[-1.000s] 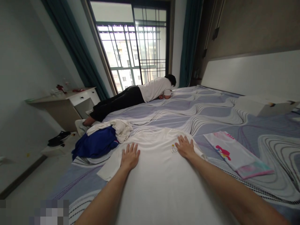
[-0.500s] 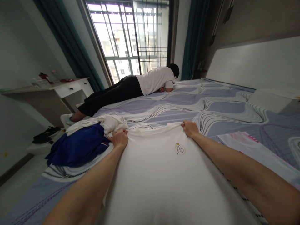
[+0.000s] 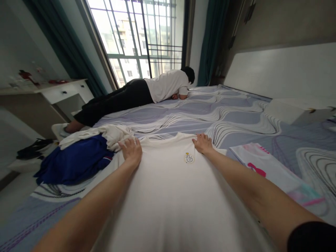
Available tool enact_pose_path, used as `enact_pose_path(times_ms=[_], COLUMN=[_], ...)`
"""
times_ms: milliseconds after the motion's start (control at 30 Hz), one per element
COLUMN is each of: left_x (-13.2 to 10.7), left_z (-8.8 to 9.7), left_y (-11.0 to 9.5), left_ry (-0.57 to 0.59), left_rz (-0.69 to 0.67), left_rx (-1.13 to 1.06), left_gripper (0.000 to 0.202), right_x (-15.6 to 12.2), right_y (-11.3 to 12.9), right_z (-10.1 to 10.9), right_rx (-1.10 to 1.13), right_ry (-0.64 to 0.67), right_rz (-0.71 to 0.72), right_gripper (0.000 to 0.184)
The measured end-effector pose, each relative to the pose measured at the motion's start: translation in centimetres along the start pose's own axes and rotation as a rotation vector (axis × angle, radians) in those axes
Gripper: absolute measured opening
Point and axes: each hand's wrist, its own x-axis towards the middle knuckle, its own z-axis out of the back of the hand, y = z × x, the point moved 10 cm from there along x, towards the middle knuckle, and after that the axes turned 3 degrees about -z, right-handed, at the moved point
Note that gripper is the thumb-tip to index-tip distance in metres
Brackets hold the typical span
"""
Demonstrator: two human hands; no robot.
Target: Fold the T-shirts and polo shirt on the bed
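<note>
A white T-shirt point(image 3: 168, 189) lies spread on the bed, its neckline at the far end. A small hand-and-heart print point(image 3: 189, 158) shows on its chest. My left hand point(image 3: 131, 151) rests on the left shoulder of the shirt, fingers apart and stretched forward. On the other shoulder lies my right hand point(image 3: 203, 142), its fingers open and pressed against the cloth. The near end of the shirt runs out of the picture below. Just left of my left hand is a heap with a blue garment point(image 3: 76, 161) and a cream-white garment point(image 3: 115, 136).
A person point(image 3: 168, 84) in a white top and black trousers lies across the far side of the bed point(image 3: 244, 129). To the right is a flat white packet point(image 3: 273, 168) with pink markings. A desk point(image 3: 60, 91) stands at the left, below the window side.
Both hands have loosened from gripping the shirt's shoulders and now lie open on them. The shirt has settled flatter, with its neckline in clearer view. The camera has turned slightly right.
</note>
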Motion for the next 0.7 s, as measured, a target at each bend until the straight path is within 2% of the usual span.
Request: enact_pose_path(times_ms=[67, 133, 200, 300, 333, 400, 467, 533, 600, 700], left_x=[-2.8, -6.7, -11.0, -17.2, -18.8, -21.3, -22.3, -22.4, -22.0, -21.7], left_z=[0.6, 0.4, 0.7, 2.3, 3.0, 4.1, 4.9, 5.2, 5.4, 5.4], left_y=[-2.7, -4.4, -4.5, -3.7, -3.6, -3.4, -3.4, -3.4, -3.4, -3.5], left_ry=[0.023, 0.142, 0.215, 0.251, 0.256, 0.266, 0.270, 0.275, 0.270, 0.260], left_rz=[-0.140, -0.243, -0.254, -0.246, -0.256, -0.274, -0.274, -0.257, -0.242, -0.241], left_rx=[-0.015, -0.084, -0.106, -0.087, -0.087, -0.094, -0.098, -0.096, -0.099, -0.110], left_gripper=[0.054, 0.053, 0.054, 0.059, 0.060, 0.060, 0.060, 0.059, 0.059, 0.058], right_x=[-2.6, -5.6, -8.7, -12.2, -12.7, -13.1, -13.1, -12.9, -12.3, -11.4], right_y=[-0.3, -0.7, -1.3, -2.9, -4.0, -7.8, -11.7, -13.8, -14.0, -13.7], right_z=[0.2, 0.5, 0.8, 2.3, 3.4, 5.7, 6.7, 6.7, 6.8, 7.3], right_rx=[-0.041, -0.090, -0.130, -0.144, -0.118, 0.030, 0.227, 0.369, 0.426, 0.478], right_ry=[0.009, 0.025, 0.053, 0.070, 0.045, 0.003, 0.036, 0.128, 0.178, 0.161], right_rz=[-0.008, -0.007, 0.015, 0.049, 0.022, -0.163, -0.394, -0.507, -0.497, -0.484], right_gripper=[0.064, 0.066, 0.067, 0.068, 0.071, 0.079, 0.077, 0.059, 0.040, 0.033])
